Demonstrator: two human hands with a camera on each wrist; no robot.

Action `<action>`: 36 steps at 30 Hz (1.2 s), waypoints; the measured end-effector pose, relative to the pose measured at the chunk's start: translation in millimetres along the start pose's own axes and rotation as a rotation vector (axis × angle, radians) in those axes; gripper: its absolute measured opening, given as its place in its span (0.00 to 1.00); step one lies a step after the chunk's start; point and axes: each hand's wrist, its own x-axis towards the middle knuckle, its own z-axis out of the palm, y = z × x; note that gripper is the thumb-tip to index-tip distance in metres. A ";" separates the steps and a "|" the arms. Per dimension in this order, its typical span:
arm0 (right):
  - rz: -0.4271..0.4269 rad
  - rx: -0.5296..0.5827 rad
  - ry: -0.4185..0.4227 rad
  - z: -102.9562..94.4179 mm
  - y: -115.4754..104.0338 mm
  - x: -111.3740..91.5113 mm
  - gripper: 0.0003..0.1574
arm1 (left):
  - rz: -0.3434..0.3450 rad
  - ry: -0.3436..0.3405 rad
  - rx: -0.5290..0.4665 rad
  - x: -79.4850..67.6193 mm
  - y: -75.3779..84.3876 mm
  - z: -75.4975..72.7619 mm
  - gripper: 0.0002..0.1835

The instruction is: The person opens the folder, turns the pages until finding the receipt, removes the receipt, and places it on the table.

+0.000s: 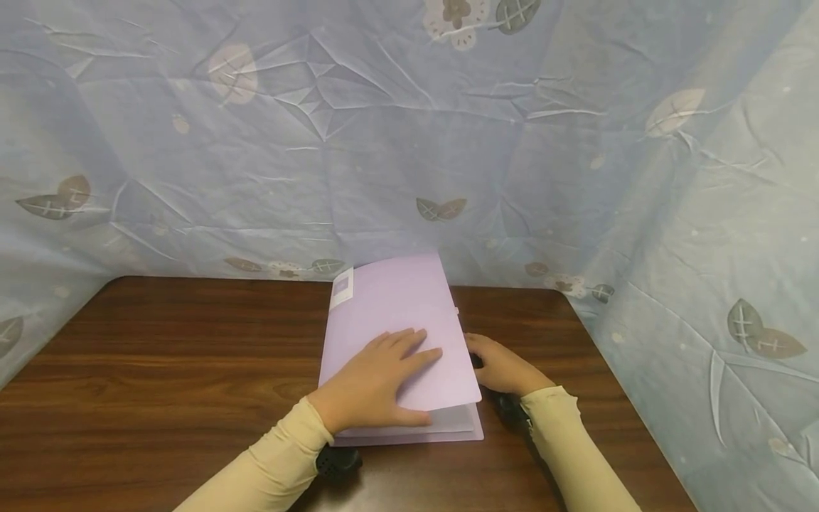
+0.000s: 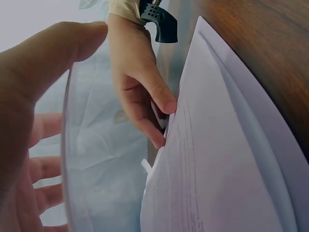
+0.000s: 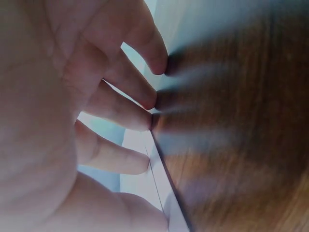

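A light purple folder (image 1: 390, 306) lies on the dark wooden table, its cover slightly lifted at the right over white printed sheets (image 2: 193, 145). On the cover rests my left hand (image 1: 377, 373) with fingers spread; its thumb (image 1: 409, 417) extends along the front edge. My right hand (image 1: 502, 363) is at the folder's right edge, partly covered by the lid in the head view. In the right wrist view, several fingertips (image 3: 149, 101) touch the table, while the thumb and the finger beside it touch the folder's edge (image 3: 166, 193).
A white label (image 1: 342, 287) marks the folder's upper left corner. Black devices are strapped at both wrists, one (image 1: 339, 462) below the folder's front left corner. Behind and right of the table (image 1: 160, 377) hangs a pale blue leaf-patterned cloth (image 1: 384, 156).
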 end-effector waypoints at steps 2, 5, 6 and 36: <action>0.000 -0.004 0.002 1.0 1.1 -0.1 0.38 | -0.003 0.026 0.004 0.0 -0.5 -1.3 0.49; 0.012 -0.011 -0.002 2.4 2.6 -0.4 0.38 | -0.004 0.057 0.015 -1.1 -1.8 -4.0 0.49; 0.016 -0.013 -0.004 2.6 2.7 -0.6 0.39 | 0.001 0.069 0.020 -1.4 -2.3 -5.2 0.48; 0.104 -0.034 -0.026 0.7 -3.6 -1.1 0.34 | 0.214 0.351 0.100 -50.4 -14.7 -106.1 0.45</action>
